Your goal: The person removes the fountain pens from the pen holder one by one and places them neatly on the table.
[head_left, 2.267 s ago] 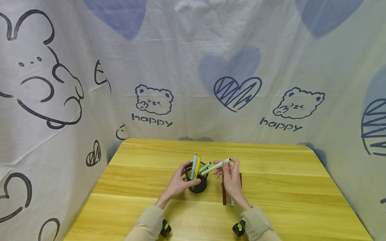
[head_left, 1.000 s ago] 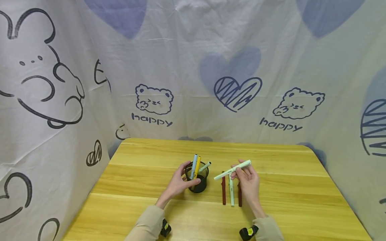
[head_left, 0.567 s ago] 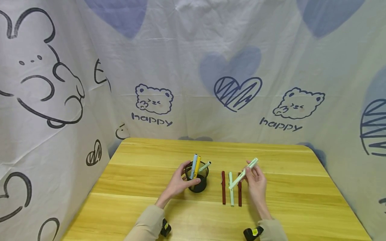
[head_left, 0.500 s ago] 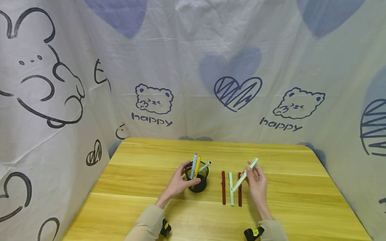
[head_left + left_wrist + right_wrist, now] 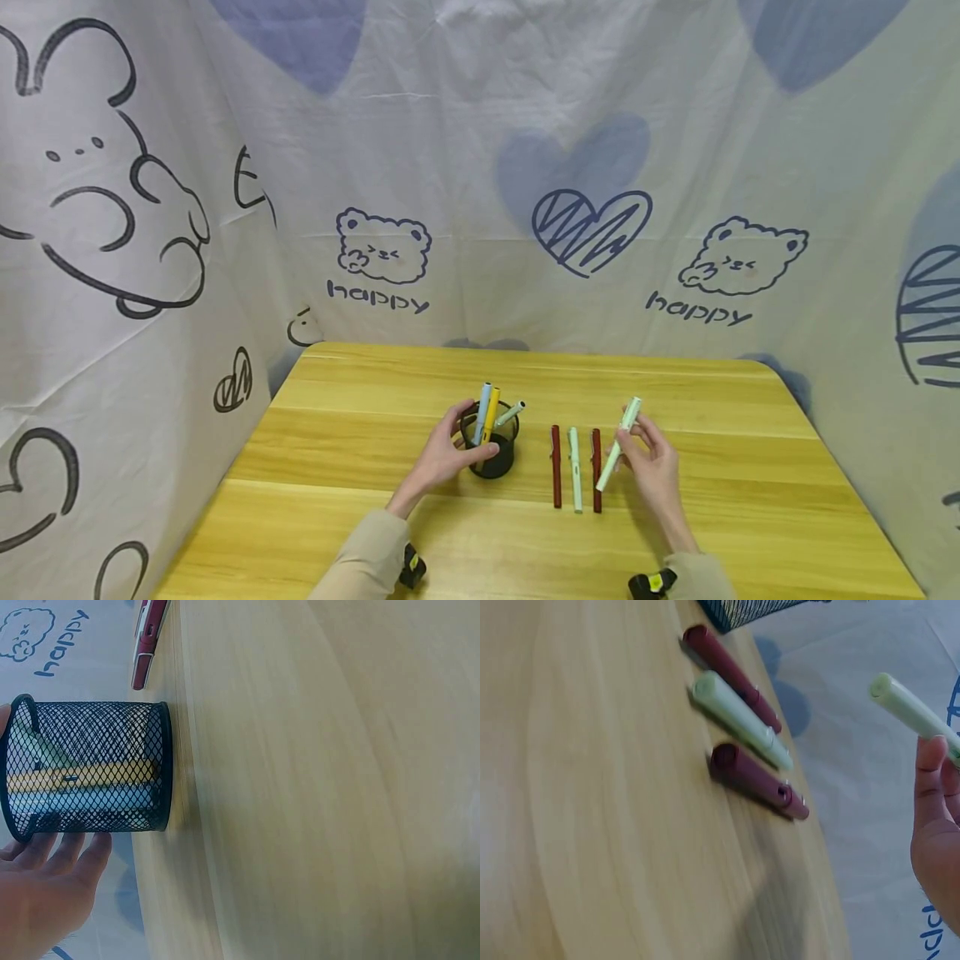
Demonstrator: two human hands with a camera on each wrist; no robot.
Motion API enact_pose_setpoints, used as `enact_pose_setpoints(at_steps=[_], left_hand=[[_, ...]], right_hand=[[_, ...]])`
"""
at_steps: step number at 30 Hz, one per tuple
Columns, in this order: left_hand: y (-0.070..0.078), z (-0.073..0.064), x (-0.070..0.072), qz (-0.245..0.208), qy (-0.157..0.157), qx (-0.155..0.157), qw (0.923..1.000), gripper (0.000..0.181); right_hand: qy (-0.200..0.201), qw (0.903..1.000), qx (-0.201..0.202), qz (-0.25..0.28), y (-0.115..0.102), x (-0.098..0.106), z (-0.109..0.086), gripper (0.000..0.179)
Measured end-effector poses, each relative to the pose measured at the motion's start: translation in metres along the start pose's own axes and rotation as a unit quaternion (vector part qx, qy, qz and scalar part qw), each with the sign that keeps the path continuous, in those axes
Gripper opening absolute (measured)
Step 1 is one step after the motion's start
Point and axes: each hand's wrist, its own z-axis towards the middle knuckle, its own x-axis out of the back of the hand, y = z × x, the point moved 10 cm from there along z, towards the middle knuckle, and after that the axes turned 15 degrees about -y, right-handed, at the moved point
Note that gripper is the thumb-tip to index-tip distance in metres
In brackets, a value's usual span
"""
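Note:
My left hand (image 5: 442, 454) grips the black mesh pen holder (image 5: 492, 463), fingers round its far side and thumb across the front. Inside stand a light blue pen (image 5: 482, 410), a yellow pen (image 5: 491, 412) and a pale green pen (image 5: 512, 413) that leans right. Between thumb and fingers my right hand (image 5: 654, 468) pinches another pale green pen (image 5: 619, 443), tilted and raised above the table. Just left of it lie a dark red pen (image 5: 596, 471), a pale green pen (image 5: 739, 718) and a second dark red pen (image 5: 557, 467), side by side and apart.
The wood-grain table (image 5: 360, 400) carries everything. White cloth (image 5: 465, 167) printed with hearts and bears hangs behind it and at both sides. Each wrist wears a small black camera (image 5: 412, 567).
My right hand has drawn the pale green pen out of the pen holder, carried it right past the lying pens and turned it steeper. The left hand has stayed on the pen holder.

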Motion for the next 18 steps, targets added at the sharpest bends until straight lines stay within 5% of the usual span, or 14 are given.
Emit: enact_pose_setpoints(at_steps=[8,18], left_hand=[[-0.001,0.001,0.001,0.009,-0.005,-0.006,0.9999,0.087],[0.0,0.001,0.0,-0.001,0.001,-0.003,1.0,0.088]], right_hand=[[-0.029,0.9964,-0.033,-0.072,0.006,0.008,-0.001,0.044],[-0.049,0.9789,-0.114,-0.162,0.022,0.014,0.002,0.05]])
